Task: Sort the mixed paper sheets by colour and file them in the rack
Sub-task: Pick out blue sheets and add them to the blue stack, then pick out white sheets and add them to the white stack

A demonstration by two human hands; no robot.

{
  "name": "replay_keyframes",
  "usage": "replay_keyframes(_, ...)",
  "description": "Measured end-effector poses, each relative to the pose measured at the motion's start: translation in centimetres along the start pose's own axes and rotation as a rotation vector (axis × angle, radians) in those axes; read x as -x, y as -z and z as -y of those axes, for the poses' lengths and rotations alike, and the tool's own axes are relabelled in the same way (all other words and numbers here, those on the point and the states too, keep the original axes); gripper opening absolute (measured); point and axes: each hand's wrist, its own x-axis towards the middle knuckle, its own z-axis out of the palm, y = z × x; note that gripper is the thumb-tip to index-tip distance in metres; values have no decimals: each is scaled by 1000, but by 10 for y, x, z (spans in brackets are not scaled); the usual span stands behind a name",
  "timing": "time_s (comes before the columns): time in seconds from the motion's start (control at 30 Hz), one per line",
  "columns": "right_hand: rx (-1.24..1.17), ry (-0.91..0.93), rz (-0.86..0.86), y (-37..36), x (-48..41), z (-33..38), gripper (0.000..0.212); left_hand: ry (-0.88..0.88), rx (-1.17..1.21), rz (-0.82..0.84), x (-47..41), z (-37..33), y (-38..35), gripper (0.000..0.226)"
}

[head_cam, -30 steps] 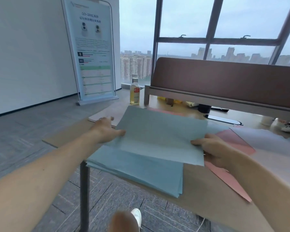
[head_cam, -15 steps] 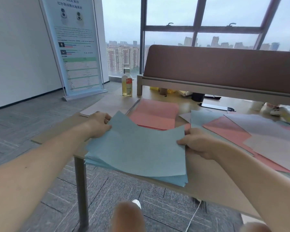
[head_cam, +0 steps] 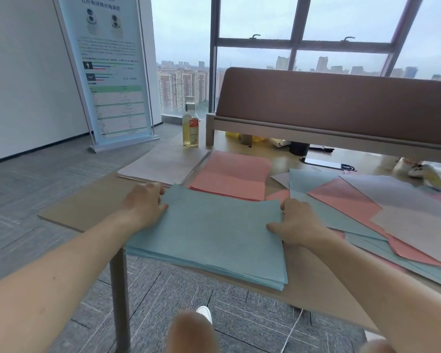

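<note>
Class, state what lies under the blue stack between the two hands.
The blue stack rests on the table, its near edge reaching the table's front edge. The left hand and right hand grip its sides. Anything between stack and tabletop is covered.

The print on the banner is too small to read. The right edge cuts the mixed sheets. The blue stack hides how far the left hand and right hand reach under it.
</note>
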Motion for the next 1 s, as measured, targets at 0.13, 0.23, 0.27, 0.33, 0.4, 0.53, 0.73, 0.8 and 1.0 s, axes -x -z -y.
replay_keyframes(0.13,229,147,-91,0,3,10,60,-211,-243,5,10,-20,3,40)
replay_keyframes(0.23,195,251,-56,-4,5,18,50,-337,-274,44,15,-48,-1,37)
replay_keyframes(0.27,177,257,-38,-3,5,17,48,-385,-299,44,16,-59,-4,36)
replay_keyframes(0.33,152,263,-55,3,4,6,44,-456,-312,31,17,-84,-9,36)
replay_keyframes(0.4,148,243,-77,16,2,-17,40,-507,-272,9,16,-117,-11,36)
replay_keyframes(0.53,179,127,-65,52,1,-97,46,-651,-226,44,12,-197,-26,34)
replay_keyframes(0.73,199,-99,-128,107,13,-228,43,-732,-96,205,13,-329,-59,37)
replay_keyframes(0.8,198,-164,-146,120,18,-263,46,-688,48,281,10,-372,-73,38)
replay_keyframes(1.0,198,-191,-88,124,18,-333,51,-609,20,464,7,-485,-116,49)
